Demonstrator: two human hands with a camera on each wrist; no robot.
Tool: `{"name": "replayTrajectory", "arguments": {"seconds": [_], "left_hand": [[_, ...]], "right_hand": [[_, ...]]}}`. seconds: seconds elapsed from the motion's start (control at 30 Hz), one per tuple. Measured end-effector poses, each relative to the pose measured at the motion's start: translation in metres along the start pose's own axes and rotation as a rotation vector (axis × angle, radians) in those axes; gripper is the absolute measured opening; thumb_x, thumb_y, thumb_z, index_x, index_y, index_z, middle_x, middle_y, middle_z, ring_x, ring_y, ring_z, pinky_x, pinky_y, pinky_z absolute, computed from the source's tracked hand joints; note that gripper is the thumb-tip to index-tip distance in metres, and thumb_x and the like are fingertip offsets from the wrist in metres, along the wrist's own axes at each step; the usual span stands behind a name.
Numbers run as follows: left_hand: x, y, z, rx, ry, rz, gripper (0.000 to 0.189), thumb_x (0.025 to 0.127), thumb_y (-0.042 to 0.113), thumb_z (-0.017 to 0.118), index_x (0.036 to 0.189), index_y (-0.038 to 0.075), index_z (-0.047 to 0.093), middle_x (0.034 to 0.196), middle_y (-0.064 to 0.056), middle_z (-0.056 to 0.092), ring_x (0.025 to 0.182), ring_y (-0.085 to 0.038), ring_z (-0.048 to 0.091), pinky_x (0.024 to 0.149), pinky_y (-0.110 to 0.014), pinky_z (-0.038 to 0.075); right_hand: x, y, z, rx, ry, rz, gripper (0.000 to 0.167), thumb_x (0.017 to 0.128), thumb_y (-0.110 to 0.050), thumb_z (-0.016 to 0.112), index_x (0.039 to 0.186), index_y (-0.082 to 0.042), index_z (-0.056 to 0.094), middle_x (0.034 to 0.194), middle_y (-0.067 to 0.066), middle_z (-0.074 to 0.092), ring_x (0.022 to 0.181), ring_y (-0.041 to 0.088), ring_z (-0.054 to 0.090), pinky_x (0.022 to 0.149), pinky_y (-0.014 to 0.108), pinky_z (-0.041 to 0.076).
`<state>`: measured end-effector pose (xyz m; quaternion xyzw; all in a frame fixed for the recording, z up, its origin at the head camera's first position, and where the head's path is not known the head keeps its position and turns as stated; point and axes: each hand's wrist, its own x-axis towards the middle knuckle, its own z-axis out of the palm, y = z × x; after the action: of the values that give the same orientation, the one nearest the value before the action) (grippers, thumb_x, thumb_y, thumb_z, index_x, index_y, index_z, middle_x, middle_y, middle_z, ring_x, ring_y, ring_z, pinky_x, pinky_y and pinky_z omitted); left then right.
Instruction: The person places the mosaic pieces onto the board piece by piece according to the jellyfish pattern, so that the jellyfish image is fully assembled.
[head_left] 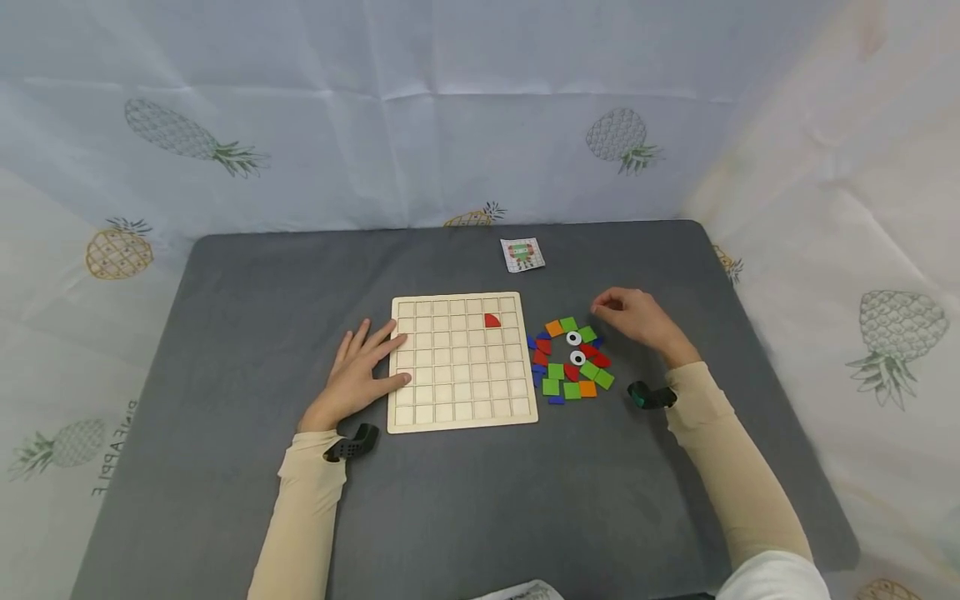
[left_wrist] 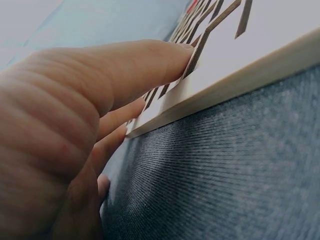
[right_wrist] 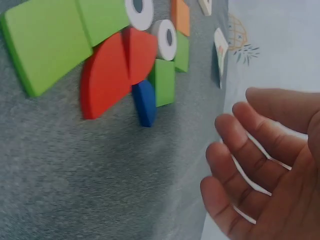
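Head view: nearest are two beige sleeves, left [head_left: 303,517] and right [head_left: 738,467], reaching over a grey table [head_left: 450,508], each with a black device at the wrist. The left hand [head_left: 354,385] lies spread at the left side of a pale gridded board [head_left: 459,427], its thumb and forefinger resting on the surface, the outer two fingers off it above the table; it grips nothing. The left wrist view shows the thumb's tip touching the board near its edge. One red quarter-circle piece [head_left: 491,321] sits on the board, in the second row from the far side and the second column from the right.

Just beside the board's right edge lie loose pieces: green squares [head_left: 551,387], orange squares [head_left: 588,389], red quarter-circles [right_wrist: 105,80], blue pieces [right_wrist: 145,102] and two round white pieces [right_wrist: 161,42] with dark centres. The right hand [head_left: 637,318], well apart from the left, hovers just right of these pieces, fingers loosely bent and holding nothing. Farther off lies a small printed card [head_left: 522,255], and behind the table hangs a pineapple-patterned cloth [head_left: 375,158].
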<state>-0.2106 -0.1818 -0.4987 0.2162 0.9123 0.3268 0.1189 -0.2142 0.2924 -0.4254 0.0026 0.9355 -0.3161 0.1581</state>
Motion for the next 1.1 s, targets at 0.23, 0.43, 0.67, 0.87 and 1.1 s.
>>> {"name": "replayTrajectory", "arguments": {"seconds": [0.23,0.43,0.67,0.87,1.1], "left_hand": [[0.001,0.002,0.003,-0.005,0.001,-0.004,0.075,0.091,0.04,0.074,0.155,0.016,0.044,0.17,-0.006,0.023,0.16,-0.038,-0.002,0.128,-0.058,-0.009],[-0.002,0.0,0.003,0.01,0.013,-0.011,0.074,0.091,0.04,0.074,0.155,0.015,0.044,0.17,-0.006,0.023,0.16,-0.038,-0.002,0.128,-0.058,-0.008],[-0.006,-0.002,0.001,0.013,0.012,-0.022,0.075,0.092,0.041,0.073,0.156,0.016,0.043,0.17,-0.006,0.023,0.16,-0.037,-0.002,0.128,-0.058,-0.008],[-0.005,-0.002,0.003,0.012,0.006,-0.022,0.075,0.092,0.041,0.073,0.156,0.015,0.043,0.17,-0.006,0.023,0.16,-0.038,-0.001,0.128,-0.058,-0.008],[-0.001,0.0,0.003,0.014,0.001,-0.016,0.075,0.092,0.041,0.073,0.156,0.016,0.043,0.17,-0.005,0.023,0.16,-0.038,-0.002,0.128,-0.058,-0.008]], "right_hand": [[0.0,0.003,0.003,0.016,-0.011,-0.017,0.034,0.105,-0.032,0.055,0.124,-0.005,0.065,0.122,0.018,0.066,0.105,0.031,0.059,0.097,0.05,0.052],[0.004,0.004,0.005,-0.009,-0.002,-0.02,0.032,0.106,-0.03,0.055,0.124,-0.005,0.065,0.121,0.017,0.067,0.104,0.031,0.06,0.095,0.05,0.053],[0.013,0.0,0.016,-0.041,-0.055,-0.071,0.033,0.107,-0.023,0.053,0.13,-0.003,0.064,0.127,0.019,0.064,0.108,0.032,0.06,0.099,0.052,0.053],[0.017,-0.001,0.025,-0.075,-0.093,-0.099,0.037,0.108,-0.019,0.049,0.139,-0.002,0.059,0.132,0.021,0.058,0.111,0.033,0.057,0.1,0.053,0.051],[0.018,0.0,0.027,-0.127,-0.104,-0.139,0.039,0.105,-0.017,0.055,0.141,-0.003,0.059,0.117,0.018,0.057,0.091,0.026,0.053,0.077,0.039,0.047]]}}
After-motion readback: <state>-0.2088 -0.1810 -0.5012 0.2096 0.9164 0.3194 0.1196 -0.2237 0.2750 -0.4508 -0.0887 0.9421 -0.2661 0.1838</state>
